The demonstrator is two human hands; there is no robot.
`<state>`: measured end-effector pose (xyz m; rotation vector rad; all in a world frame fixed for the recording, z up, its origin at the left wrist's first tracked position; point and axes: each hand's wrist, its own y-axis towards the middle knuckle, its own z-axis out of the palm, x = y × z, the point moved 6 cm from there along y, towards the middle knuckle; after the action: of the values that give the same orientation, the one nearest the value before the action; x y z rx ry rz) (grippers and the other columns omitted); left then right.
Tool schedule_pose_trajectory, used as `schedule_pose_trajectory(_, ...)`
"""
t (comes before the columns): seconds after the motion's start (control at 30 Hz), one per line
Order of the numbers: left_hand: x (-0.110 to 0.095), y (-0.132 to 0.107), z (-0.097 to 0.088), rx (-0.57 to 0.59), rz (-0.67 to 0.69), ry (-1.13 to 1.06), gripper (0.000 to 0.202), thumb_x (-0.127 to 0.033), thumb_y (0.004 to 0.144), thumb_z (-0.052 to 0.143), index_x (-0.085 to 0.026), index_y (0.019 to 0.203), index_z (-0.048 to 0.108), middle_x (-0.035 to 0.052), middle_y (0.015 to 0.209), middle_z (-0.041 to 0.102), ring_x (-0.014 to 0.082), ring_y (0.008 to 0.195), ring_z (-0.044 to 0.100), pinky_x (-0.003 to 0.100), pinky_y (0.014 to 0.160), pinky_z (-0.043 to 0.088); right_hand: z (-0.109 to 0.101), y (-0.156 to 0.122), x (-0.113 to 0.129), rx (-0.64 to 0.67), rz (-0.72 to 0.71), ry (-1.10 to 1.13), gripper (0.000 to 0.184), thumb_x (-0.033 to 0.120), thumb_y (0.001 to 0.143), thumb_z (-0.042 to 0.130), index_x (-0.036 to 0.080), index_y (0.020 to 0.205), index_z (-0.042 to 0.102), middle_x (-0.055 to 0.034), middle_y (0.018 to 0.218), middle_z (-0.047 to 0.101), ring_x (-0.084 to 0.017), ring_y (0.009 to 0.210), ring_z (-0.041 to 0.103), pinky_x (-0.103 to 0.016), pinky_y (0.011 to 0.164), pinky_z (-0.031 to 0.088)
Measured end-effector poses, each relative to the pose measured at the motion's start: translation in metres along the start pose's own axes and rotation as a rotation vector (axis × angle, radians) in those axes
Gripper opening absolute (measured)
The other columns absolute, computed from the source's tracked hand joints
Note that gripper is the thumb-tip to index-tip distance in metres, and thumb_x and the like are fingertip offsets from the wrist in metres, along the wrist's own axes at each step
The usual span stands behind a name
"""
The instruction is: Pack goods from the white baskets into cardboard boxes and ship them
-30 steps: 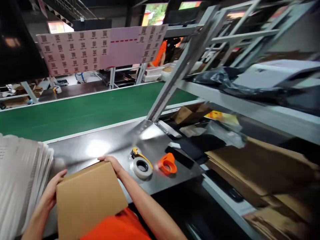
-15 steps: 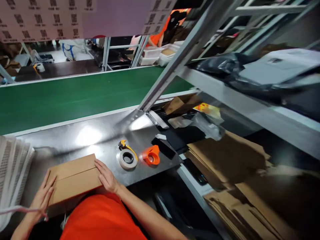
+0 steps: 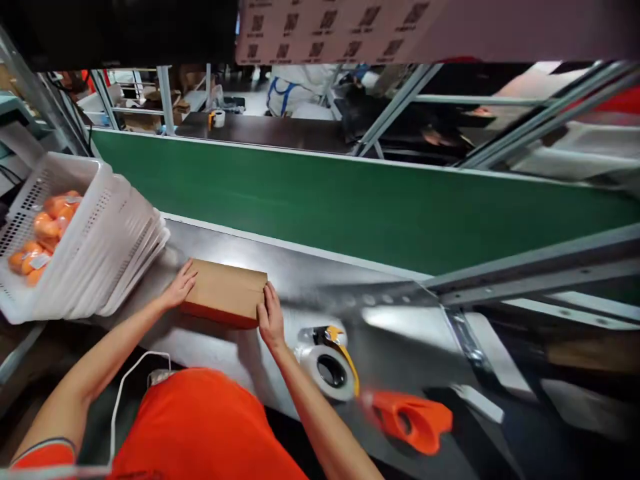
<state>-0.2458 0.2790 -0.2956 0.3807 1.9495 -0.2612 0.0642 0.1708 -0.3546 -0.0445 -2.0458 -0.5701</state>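
Note:
A flat brown cardboard box (image 3: 226,292) lies on the shiny metal worktable (image 3: 400,327). My left hand (image 3: 179,287) rests against its left end with the fingers stretched out. My right hand (image 3: 271,319) presses against its right end, fingers extended along the side. Both hands clasp the box between them. A roll of white tape (image 3: 327,370) with a yellow cutter sits just right of my right wrist.
An orange tape dispenser (image 3: 410,419) lies near the table's front edge. A stack of white perforated baskets (image 3: 107,247) holding orange fruit (image 3: 43,237) stands at the left. A green conveyor belt (image 3: 350,200) runs behind the table. Grey frame bars (image 3: 530,277) cross at the right.
The view has swung left, bringing the baskets of fruit into sight. The box now lies flat and farther out on the table, with both hands at its ends.

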Motion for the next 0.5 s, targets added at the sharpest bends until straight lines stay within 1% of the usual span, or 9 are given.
schedule_pose_trajectory(0.07,0.017,-0.027,0.009,-0.015,-0.009,0.017,0.058,-0.052,0.104,0.055,-0.009,0.140,0.072,0.0202,0.179,0.033,0.0369,0.167,0.031,0.051,0.139,0.020,0.007,-0.031,-0.001,0.028,0.016,-0.016,0.061,0.043,0.110,0.041,0.024,0.168,0.043,-0.0143,0.175,0.041,-0.032,0.161,0.041,-0.064,0.133,0.033)
schedule_pose_trajectory(0.13,0.032,-0.061,0.015,-0.010,0.018,0.039,0.060,-0.055,0.104,0.054,-0.015,0.146,0.069,0.0171,0.180,0.032,0.0343,0.168,0.030,0.052,0.140,0.020,0.010,-0.072,0.005,0.022,0.035,-0.028,0.061,0.041,0.112,0.039,0.026,0.171,0.038,-0.0121,0.178,0.036,-0.030,0.164,0.036,-0.063,0.134,0.032)
schedule_pose_trajectory(0.2,0.042,-0.088,0.015,-0.018,0.043,0.065,0.060,-0.058,0.105,0.051,-0.020,0.149,0.067,0.0133,0.182,0.029,0.0324,0.169,0.026,0.052,0.139,0.020,0.011,-0.108,0.014,0.009,0.064,-0.037,0.062,0.040,0.112,0.038,0.027,0.173,0.033,-0.0103,0.181,0.031,-0.030,0.166,0.032,-0.063,0.135,0.031)
schedule_pose_trajectory(0.23,0.044,-0.096,0.014,-0.024,0.052,0.079,0.061,-0.059,0.105,0.049,-0.021,0.150,0.067,0.0122,0.183,0.027,0.0321,0.170,0.023,0.051,0.139,0.020,0.009,-0.118,0.019,0.018,0.084,-0.039,0.063,0.040,0.112,0.038,0.028,0.173,0.032,-0.0100,0.181,0.030,-0.030,0.167,0.031,-0.062,0.135,0.031)
schedule_pose_trajectory(0.3,0.048,-0.099,0.012,-0.018,0.067,0.109,0.064,-0.061,0.106,0.046,-0.021,0.151,0.066,0.0116,0.184,0.024,0.0324,0.171,0.020,0.049,0.139,0.019,-0.001,-0.122,0.024,0.078,0.110,-0.041,0.064,0.044,0.111,0.041,0.027,0.172,0.036,-0.0105,0.180,0.034,-0.030,0.166,0.033,-0.061,0.135,0.031)
schedule_pose_trajectory(0.33,0.049,-0.094,0.012,-0.011,0.075,0.121,0.066,-0.062,0.106,0.045,-0.020,0.152,0.066,0.0116,0.184,0.023,0.0326,0.171,0.020,0.048,0.140,0.019,-0.013,-0.117,0.021,0.092,0.127,-0.053,0.064,0.047,0.109,0.044,0.026,0.169,0.039,-0.0117,0.178,0.038,-0.031,0.164,0.035,-0.061,0.135,0.031)
schedule_pose_trajectory(0.37,0.050,-0.087,0.012,-0.005,0.084,0.126,0.068,-0.064,0.105,0.044,-0.019,0.152,0.065,0.0119,0.184,0.023,0.0330,0.171,0.020,0.047,0.140,0.019,-0.032,-0.108,0.015,0.070,0.162,-0.082,0.065,0.051,0.106,0.048,0.024,0.165,0.045,-0.0133,0.174,0.043,-0.033,0.163,0.038,-0.061,0.135,0.030)
schedule_pose_trajectory(0.43,0.053,-0.071,0.014,0.012,0.101,0.126,0.073,-0.068,0.104,0.043,-0.017,0.152,0.065,0.0138,0.183,0.025,0.0341,0.170,0.023,0.048,0.139,0.020,-0.086,-0.088,-0.005,-0.074,0.283,-0.186,0.063,0.055,0.099,0.056,0.019,0.151,0.056,-0.0183,0.167,0.051,-0.036,0.160,0.039,-0.059,0.134,0.031)
schedule_pose_trajectory(0.5,0.055,-0.057,0.016,0.041,0.125,0.118,0.077,-0.070,0.104,0.042,-0.015,0.151,0.065,0.0167,0.181,0.030,0.0351,0.168,0.028,0.049,0.139,0.021,-0.144,-0.075,-0.025,-0.241,0.430,-0.294,0.055,0.054,0.090,0.063,0.016,0.131,0.062,-0.0243,0.157,0.056,-0.041,0.158,0.038,-0.054,0.127,0.038)
